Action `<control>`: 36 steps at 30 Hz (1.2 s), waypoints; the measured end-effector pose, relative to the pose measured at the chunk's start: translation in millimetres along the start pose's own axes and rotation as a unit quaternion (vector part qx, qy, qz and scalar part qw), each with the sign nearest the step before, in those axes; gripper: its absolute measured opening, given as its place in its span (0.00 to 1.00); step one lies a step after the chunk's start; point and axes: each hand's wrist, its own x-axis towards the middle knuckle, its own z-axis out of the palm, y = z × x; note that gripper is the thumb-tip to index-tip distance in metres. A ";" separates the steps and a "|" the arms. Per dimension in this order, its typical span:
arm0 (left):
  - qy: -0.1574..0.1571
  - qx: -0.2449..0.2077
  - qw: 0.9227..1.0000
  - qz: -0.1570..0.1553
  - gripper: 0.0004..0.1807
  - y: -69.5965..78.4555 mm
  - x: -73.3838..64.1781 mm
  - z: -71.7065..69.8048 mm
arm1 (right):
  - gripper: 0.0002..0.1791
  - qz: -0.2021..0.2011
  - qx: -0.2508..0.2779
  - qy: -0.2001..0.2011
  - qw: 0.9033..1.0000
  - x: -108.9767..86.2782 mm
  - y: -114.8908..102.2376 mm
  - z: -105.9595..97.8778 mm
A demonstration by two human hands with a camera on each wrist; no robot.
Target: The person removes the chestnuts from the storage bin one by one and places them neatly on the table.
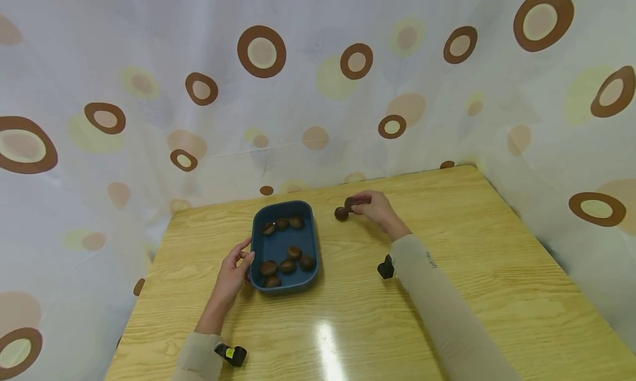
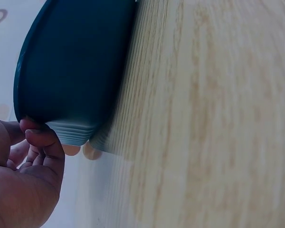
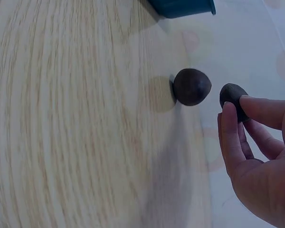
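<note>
Currently, the fingers of my right hand [image 1: 376, 210] pinch one dark chestnut [image 3: 231, 93], with a loose chestnut [image 3: 192, 87] just beside it on the table [image 1: 358, 287]. I judge the step to be picking chestnuts up singly; the next move seems to call for a firm pinch that clears the loose one. Farther out, my left hand [image 1: 232, 268] grips the rim of a blue box [image 1: 283, 240] holding eight more chestnuts [image 1: 294, 252]. I spot small lettering [image 1: 430, 259] on the right sleeve [image 1: 422, 281] and a yellow label [image 1: 230, 353] by the left wrist, neither legible.
</note>
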 end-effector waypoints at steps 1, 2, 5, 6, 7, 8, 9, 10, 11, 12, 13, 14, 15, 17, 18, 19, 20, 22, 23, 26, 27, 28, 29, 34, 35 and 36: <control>0.000 -0.001 1.000 0.001 0.26 0.2 0.0 0.0 | 0.23 0.003 -0.004 0.003 1.000 0.2 0.8 -1.1; 0.000 -0.001 1.000 0.000 0.26 0.3 0.1 -0.4 | 0.23 0.006 -0.008 0.006 1.000 0.6 1.6 -2.1; -0.001 -0.005 1.000 0.000 0.26 0.6 0.6 -0.7 | 0.23 0.020 -0.015 0.011 1.000 2.2 4.7 -4.0; -0.001 -0.005 1.000 0.000 0.26 0.7 0.8 -0.5 | 0.23 0.024 -0.013 0.012 1.000 2.9 5.8 -4.1; -0.001 -0.006 1.000 0.000 0.26 0.7 1.1 -0.3 | 0.23 0.027 -0.014 0.014 0.999 3.8 7.0 -4.1; -0.001 -0.006 1.000 0.000 0.26 0.7 1.5 -0.3 | 0.23 0.028 -0.015 0.017 0.999 4.6 8.0 -4.0; 0.000 -0.007 1.000 0.000 0.26 0.7 1.7 0.0 | 0.23 0.030 -0.016 0.019 0.999 5.2 9.1 -3.8; 0.001 -0.007 1.000 0.002 0.26 1.0 1.9 0.2 | 0.22 0.031 -0.018 0.022 0.999 5.9 10.2 -3.3; 0.001 -0.006 1.000 0.003 0.26 0.9 2.1 0.1 | 0.22 0.031 -0.023 0.024 0.999 6.3 11.2 -2.9; 0.000 -0.006 1.000 0.003 0.26 0.8 2.1 0.0 | 0.22 0.031 -0.028 0.026 0.999 6.6 12.3 -2.3; 0.000 -0.007 1.000 0.004 0.26 0.9 2.2 -0.2 | 0.22 0.032 -0.034 0.028 0.999 6.6 13.2 -1.8; 0.000 -0.008 1.000 0.004 0.26 1.1 2.2 -0.5 | 0.22 0.033 -0.039 0.030 0.998 6.6 14.2 -1.3; 0.000 -0.009 1.000 0.005 0.26 1.1 2.3 -0.8 | 0.21 0.035 -0.042 0.032 0.998 6.4 15.1 -0.7; 0.000 -0.010 1.000 0.005 0.26 1.3 1.9 -0.8 | 0.21 0.038 -0.045 0.036 0.998 6.0 16.6 0.4; 0.000 -0.011 1.000 0.005 0.26 1.3 1.9 -1.0 | 0.21 0.039 -0.045 0.039 0.997 5.7 17.1 1.1; 0.000 -0.013 1.000 0.005 0.26 1.1 2.1 -1.3 | 0.21 0.040 -0.045 0.041 0.997 5.6 17.6 1.8; 0.000 -0.013 1.000 0.004 0.26 1.0 2.3 -1.4 | 0.21 0.041 -0.044 0.042 0.997 5.4 17.8 2.4; 0.000 -0.014 1.000 0.003 0.26 0.8 2.1 -1.5 | 0.21 0.039 -0.045 0.042 0.997 5.0 18.0 3.5; 0.000 -0.014 1.000 0.002 0.26 0.7 2.2 -1.6 | 0.21 0.039 -0.045 0.042 0.997 5.0 18.1 4.0; -0.001 -0.011 1.000 0.000 0.26 0.6 1.9 -1.3 | 0.21 0.035 -0.044 0.039 0.998 5.8 19.1 4.9; -0.001 -0.010 1.000 -0.001 0.26 0.7 1.6 -0.9 | 0.21 0.034 -0.045 0.039 0.998 6.4 19.9 5.1; -0.002 -0.007 1.000 -0.001 0.26 0.7 1.6 -1.0 | 0.21 0.034 -0.043 0.038 0.998 7.1 20.8 5.2; -0.001 -0.006 1.000 -0.002 0.26 0.7 1.4 -0.7 | 0.21 0.034 -0.038 0.037 0.998 7.9 21.8 5.4; 0.003 0.000 1.000 -0.005 0.26 0.8 0.3 -0.4 | 0.20 0.037 -0.033 0.028 0.998 8.8 25.2 6.2; 0.003 -0.001 1.000 -0.004 0.26 0.7 0.2 -0.5 | 0.20 0.037 -0.032 0.026 0.998 8.4 25.2 6.3; 0.003 -0.002 1.000 -0.004 0.26 0.6 0.0 -0.5 | 0.20 0.037 -0.033 0.026 0.998 7.7 24.9 6.4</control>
